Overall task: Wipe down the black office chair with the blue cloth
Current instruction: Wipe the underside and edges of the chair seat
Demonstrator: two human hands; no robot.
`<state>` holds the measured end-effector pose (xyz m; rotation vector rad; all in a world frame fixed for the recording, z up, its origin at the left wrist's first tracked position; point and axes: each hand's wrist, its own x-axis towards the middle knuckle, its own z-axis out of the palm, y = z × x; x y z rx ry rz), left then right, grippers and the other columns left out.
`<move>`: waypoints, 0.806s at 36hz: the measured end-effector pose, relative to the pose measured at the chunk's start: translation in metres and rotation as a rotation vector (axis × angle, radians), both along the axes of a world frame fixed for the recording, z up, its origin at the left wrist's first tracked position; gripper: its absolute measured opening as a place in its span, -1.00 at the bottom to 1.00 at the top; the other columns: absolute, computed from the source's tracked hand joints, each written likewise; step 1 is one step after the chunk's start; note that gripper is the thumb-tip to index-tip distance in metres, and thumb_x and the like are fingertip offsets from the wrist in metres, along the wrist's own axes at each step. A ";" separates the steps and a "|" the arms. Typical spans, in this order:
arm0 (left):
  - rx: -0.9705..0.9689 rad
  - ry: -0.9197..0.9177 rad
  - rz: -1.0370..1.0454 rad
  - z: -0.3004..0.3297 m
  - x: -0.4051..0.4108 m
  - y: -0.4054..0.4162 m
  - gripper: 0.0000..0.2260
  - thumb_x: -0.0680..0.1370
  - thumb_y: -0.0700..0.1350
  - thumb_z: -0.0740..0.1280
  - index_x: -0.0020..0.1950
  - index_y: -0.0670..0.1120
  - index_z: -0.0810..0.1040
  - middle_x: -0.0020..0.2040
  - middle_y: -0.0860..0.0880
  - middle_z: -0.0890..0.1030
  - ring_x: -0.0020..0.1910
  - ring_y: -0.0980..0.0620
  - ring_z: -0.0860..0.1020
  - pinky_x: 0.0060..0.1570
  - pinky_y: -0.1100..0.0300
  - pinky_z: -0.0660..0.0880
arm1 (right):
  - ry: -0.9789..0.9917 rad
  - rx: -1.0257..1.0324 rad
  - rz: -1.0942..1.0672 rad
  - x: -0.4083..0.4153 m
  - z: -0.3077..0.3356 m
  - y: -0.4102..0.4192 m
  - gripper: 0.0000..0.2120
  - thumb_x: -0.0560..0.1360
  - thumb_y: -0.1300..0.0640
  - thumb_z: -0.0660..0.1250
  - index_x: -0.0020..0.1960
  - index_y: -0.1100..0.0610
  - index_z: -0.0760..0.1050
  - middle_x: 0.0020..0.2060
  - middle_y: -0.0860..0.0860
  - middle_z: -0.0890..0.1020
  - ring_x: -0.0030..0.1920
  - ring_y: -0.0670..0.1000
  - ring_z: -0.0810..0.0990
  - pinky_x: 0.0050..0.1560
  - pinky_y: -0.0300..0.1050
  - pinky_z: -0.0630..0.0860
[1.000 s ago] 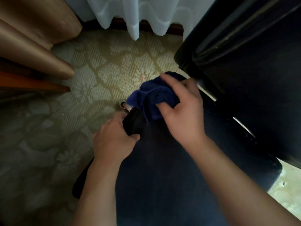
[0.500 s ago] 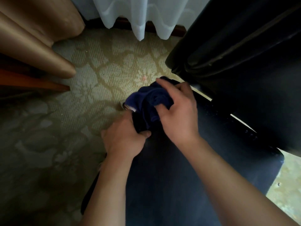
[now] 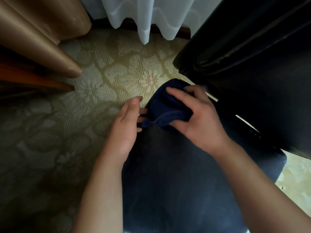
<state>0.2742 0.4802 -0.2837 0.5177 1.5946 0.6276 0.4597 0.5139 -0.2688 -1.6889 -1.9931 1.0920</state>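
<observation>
Right hand (image 3: pixel 200 120) clamped on cloth (image 3: pixel 165 105) — thumb over the top, fingers curled round the far side, palm under the hemmed edge. Cloth bunched, dark blue, pressed onto the far-left corner of the chair seat (image 3: pixel 176 174); loose corner of it trailing off toward the left hand. Armrest under the cloth not visible, so can't tell what exactly it bears on.

Left hand (image 3: pixel 125 125) open, not gripping anything: palm turned inward toward the cloth, fingers extended with tips just beside or touching the cloth's loose corner, thumb pointing away over the carpet. Sits at the seat's left edge, level with the cloth. Contact with the seat edge itself — can't tell, too dark.

Seat fills the lower middle, dark fabric, both forearms crossing it from the near side. Backrest (image 3: pixel 252 56) black, glossy, folds and a seam along it, standing beyond and right of the seat; thin bright gap showing between backrest and seat on the right.

Carpet (image 3: pixel 75 123) left of and beyond the seat, pale green-beige with floral pattern; small strip also showing off the seat's right corner. White sheer curtain (image 3: pixel 148 15) hanging beyond the seat, hem just reaching the carpet. Tan drapes (image 3: pixel 38 31) far left of the seat, with an orange-brown wooden edge (image 3: pixel 33 78) below them.
</observation>
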 end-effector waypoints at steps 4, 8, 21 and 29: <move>-0.026 -0.068 -0.061 0.007 0.006 0.007 -0.63 0.64 0.29 0.11 0.31 0.22 0.55 0.26 0.15 0.59 0.26 0.12 0.55 0.33 0.00 0.47 | 0.017 -0.150 0.096 0.008 0.008 -0.003 -0.18 0.27 -0.18 0.56 0.47 -0.15 0.37 0.27 -0.07 0.32 0.35 0.00 0.35 0.44 -0.03 0.35; -0.007 -0.042 -0.104 0.008 0.013 0.008 -0.84 0.66 0.11 0.24 0.21 0.23 0.53 0.08 0.15 0.65 0.04 0.18 0.63 0.01 0.23 0.53 | 0.112 -0.103 0.034 0.009 0.009 -0.002 -0.48 0.50 -0.07 0.39 0.44 -0.03 0.45 0.21 0.01 0.43 0.28 -0.02 0.43 0.38 -0.16 0.37; -0.011 0.008 -0.444 0.005 0.036 -0.008 -0.54 0.44 -0.03 0.49 0.28 0.18 0.43 0.01 0.06 0.64 -0.04 0.07 0.65 0.02 -0.07 0.64 | -0.201 -0.041 -0.305 -0.007 0.010 -0.011 -0.26 0.48 -0.05 0.45 0.56 -0.08 0.18 0.48 0.06 0.29 0.41 0.03 0.39 0.32 -0.18 0.39; -0.041 0.102 -0.516 0.004 0.017 0.000 -0.56 0.54 -0.37 0.15 0.03 0.13 0.64 -0.15 0.11 0.66 -0.10 0.07 0.63 0.00 0.05 0.62 | -0.440 -0.203 -0.256 -0.025 -0.002 -0.016 -0.05 0.40 -0.33 0.41 0.58 -0.22 -0.10 0.58 0.01 -0.10 0.54 0.16 0.08 0.26 0.12 0.47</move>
